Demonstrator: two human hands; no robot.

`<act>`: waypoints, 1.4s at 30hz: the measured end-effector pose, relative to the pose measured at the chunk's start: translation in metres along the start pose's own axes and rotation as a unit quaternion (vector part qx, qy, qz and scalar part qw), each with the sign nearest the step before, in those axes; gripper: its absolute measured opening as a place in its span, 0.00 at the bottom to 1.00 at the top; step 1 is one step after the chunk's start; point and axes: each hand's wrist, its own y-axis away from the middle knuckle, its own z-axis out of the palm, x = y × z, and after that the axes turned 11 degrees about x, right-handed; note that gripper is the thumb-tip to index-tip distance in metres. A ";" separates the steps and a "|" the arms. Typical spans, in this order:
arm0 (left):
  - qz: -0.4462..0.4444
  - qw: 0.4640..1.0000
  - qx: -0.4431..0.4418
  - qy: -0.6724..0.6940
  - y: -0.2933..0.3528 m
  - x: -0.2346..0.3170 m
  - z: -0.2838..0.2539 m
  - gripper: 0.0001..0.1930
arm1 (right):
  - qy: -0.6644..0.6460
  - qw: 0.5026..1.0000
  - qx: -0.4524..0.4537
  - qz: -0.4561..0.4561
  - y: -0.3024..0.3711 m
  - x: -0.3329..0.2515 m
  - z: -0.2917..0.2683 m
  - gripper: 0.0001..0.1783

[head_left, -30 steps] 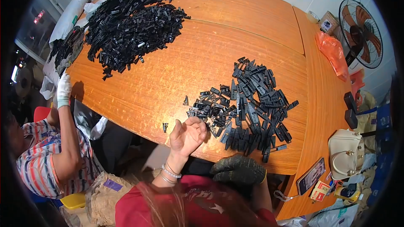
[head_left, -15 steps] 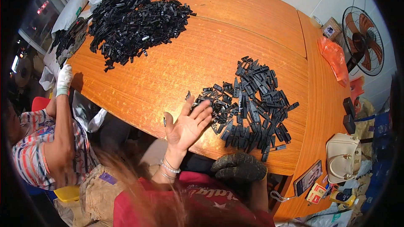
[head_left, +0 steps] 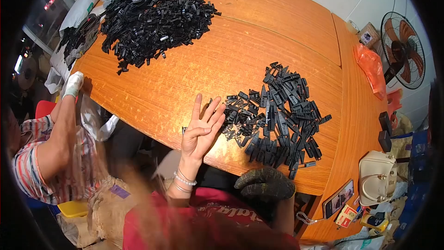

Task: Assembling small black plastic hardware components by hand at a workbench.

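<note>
My bare left hand (head_left: pixel 202 132) is raised over the near table edge, palm up. Its fingers are stretched and spread, the thumb folds across the palm, and nothing lies in it. Bracelets circle the wrist. Just right of its fingertips spreads a pile of black plastic parts (head_left: pixel 282 111), long tapered pieces mixed with smaller clip-like ones. My right hand (head_left: pixel 264 184), in a dark knit glove, rests at the table's front edge below that pile. Its fingers point left with a gap between them and the thumb, and I see nothing held.
A larger heap of small black parts (head_left: pixel 157 28) covers the far left of the wooden table (head_left: pixel 231 55). At the left edge sits a co-worker with a white-gloved hand (head_left: pixel 74 84). To the right are a fan (head_left: pixel 402 50), an orange plastic bag (head_left: pixel 370 71), a cream handbag (head_left: pixel 377 178) and a phone (head_left: pixel 338 199).
My left hand has shifted slightly left, and its thumb has folded in over the palm. My right hand stays at the edge. The view has tilted slightly.
</note>
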 end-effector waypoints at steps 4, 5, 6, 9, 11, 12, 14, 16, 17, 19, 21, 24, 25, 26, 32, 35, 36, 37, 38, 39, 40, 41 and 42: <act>-0.004 1.000 0.004 0.000 0.001 0.000 0.003 0.52 | 0.014 1.000 0.008 -0.017 -0.002 0.004 -0.004 0.15; -0.006 1.000 0.007 0.000 0.000 -0.001 0.003 0.52 | 0.013 1.000 0.009 -0.015 0.000 0.000 -0.005 0.15; -0.005 1.000 0.007 0.000 0.001 -0.001 0.003 0.52 | 0.010 1.000 0.008 -0.011 0.003 -0.005 -0.005 0.15; -0.006 1.000 0.002 0.002 0.003 -0.001 0.001 0.52 | 0.004 1.000 0.004 -0.015 0.004 -0.003 -0.006 0.15; -0.007 1.000 0.000 0.006 0.003 -0.001 0.001 0.52 | 0.000 1.000 0.002 -0.023 0.006 -0.004 -0.004 0.15; -0.007 1.000 0.002 0.006 0.004 -0.001 0.001 0.52 | -0.002 1.000 0.016 -0.007 0.007 -0.007 -0.003 0.14; -0.002 1.000 0.000 0.006 0.005 -0.001 0.000 0.52 | -0.005 1.000 0.027 0.012 0.006 -0.008 -0.003 0.14; -0.002 1.000 0.000 0.008 0.004 -0.001 0.000 0.52 | -0.011 1.000 0.009 -0.005 0.004 -0.001 -0.006 0.14; -0.002 1.000 -0.007 0.006 0.003 0.000 -0.002 0.51 | -0.015 1.000 0.007 0.001 0.003 0.001 -0.006 0.14; 0.004 0.999 -0.038 -0.010 0.002 0.002 -0.006 0.41 | -0.017 1.000 0.015 0.005 0.002 0.001 -0.006 0.13; 0.013 0.999 -0.037 -0.029 -0.004 0.001 -0.012 0.14 | -0.031 0.999 0.023 0.002 0.004 0.000 -0.006 0.13; 0.006 0.998 -0.069 0.015 -0.009 0.001 -0.013 0.19 | -0.009 1.000 0.019 -0.016 0.001 -0.005 -0.008 0.14; 0.006 0.998 -0.064 0.017 -0.006 0.003 -0.013 0.19 | -0.012 1.000 0.013 -0.012 0.000 -0.004 -0.007 0.14; 0.016 0.998 -0.049 -0.021 -0.006 0.003 -0.012 0.18 | -0.009 1.000 0.013 -0.009 0.000 -0.004 -0.008 0.14; 0.011 0.999 -0.032 -0.031 -0.002 0.002 -0.009 0.18 | -0.026 0.999 0.019 -0.007 0.002 -0.001 -0.007 0.15; 0.008 0.999 -0.039 -0.025 0.000 0.004 -0.008 0.18 | -0.035 0.999 0.023 -0.025 0.000 0.007 -0.005 0.15; 0.009 0.999 -0.047 -0.018 0.000 0.003 -0.009 0.18 | -0.037 0.998 0.025 -0.042 0.000 0.009 -0.006 0.15; 0.010 0.999 -0.050 -0.004 0.001 0.005 -0.010 0.18 | -0.041 0.998 0.032 -0.042 0.000 0.009 -0.004 0.15; 0.002 0.998 -0.062 0.011 0.000 0.007 -0.012 0.18 | -0.047 0.997 0.028 -0.049 -0.001 0.008 -0.002 0.15; -0.007 0.997 -0.075 0.026 -0.002 0.007 -0.013 0.19 | -0.053 0.997 0.026 -0.057 0.000 0.006 -0.002 0.14; -0.007 0.997 -0.066 0.027 -0.004 0.004 -0.013 0.19 | -0.057 0.997 0.027 -0.032 0.003 0.006 -0.005 0.16; 0.003 1.000 0.000 0.025 -0.003 0.000 -0.013 0.19 | -0.065 0.996 0.042 -0.033 0.006 0.008 -0.006 0.16; 0.005 0.998 0.066 0.019 -0.002 -0.004 -0.007 0.18 | -0.057 0.995 0.024 -0.083 0.008 0.010 -0.005 0.16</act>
